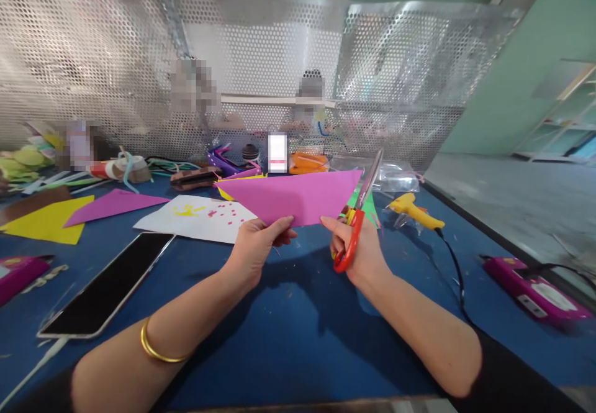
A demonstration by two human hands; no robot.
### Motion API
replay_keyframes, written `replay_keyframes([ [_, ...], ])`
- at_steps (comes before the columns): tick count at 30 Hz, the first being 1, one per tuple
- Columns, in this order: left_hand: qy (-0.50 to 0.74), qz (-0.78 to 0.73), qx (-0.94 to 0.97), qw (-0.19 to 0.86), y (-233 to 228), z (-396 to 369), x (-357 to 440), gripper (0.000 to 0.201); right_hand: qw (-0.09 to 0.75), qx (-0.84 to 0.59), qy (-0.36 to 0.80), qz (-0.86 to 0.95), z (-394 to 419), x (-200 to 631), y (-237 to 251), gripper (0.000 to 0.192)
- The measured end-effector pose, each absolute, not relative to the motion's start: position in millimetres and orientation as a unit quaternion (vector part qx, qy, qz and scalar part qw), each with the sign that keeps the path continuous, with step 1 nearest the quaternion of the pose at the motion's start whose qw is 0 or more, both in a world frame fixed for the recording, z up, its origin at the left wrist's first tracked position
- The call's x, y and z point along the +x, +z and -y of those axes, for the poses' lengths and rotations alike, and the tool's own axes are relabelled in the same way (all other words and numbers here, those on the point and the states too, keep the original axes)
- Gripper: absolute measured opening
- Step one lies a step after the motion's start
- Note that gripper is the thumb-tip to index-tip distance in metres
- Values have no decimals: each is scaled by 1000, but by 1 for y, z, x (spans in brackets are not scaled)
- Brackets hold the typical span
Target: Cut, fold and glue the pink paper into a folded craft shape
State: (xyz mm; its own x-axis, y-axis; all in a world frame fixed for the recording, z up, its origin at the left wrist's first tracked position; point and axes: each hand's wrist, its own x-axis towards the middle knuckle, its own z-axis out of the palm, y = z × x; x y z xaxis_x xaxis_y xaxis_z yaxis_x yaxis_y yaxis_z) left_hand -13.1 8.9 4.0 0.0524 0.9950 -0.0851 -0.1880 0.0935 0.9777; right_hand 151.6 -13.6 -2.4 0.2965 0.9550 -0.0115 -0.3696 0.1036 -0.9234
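My left hand pinches the near edge of a pink paper triangle and holds it up above the blue table. My right hand grips red-handled scissors. Their blades point up and away along the paper's right side, and one fingertip touches the paper's near edge. A gold bangle sits on my left wrist.
A phone on a cable lies at left. A white sheet with yellow and pink scraps, plus yellow and purple paper, lie behind. A yellow glue gun and pink devices sit right. A perforated metal screen backs the table.
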Motion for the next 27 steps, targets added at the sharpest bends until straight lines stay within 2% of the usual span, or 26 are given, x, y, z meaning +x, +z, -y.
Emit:
replay_keyframes([
  [8,501,-441,407,623,10,-9,-14,32,656,-458,475,366,13,155,-7,53],
  [12,548,-435,371,611,14,-18,-23,30,655,-481,425,400,9,164,-8,64],
  [15,588,-428,343,595,19,-25,-30,28,618,-495,420,443,9,167,-10,71],
  [21,634,-416,302,578,28,-31,-37,25,508,-519,454,516,17,159,-17,64],
  [27,656,-393,293,574,32,-29,-39,25,448,-512,482,552,24,150,-24,69],
])
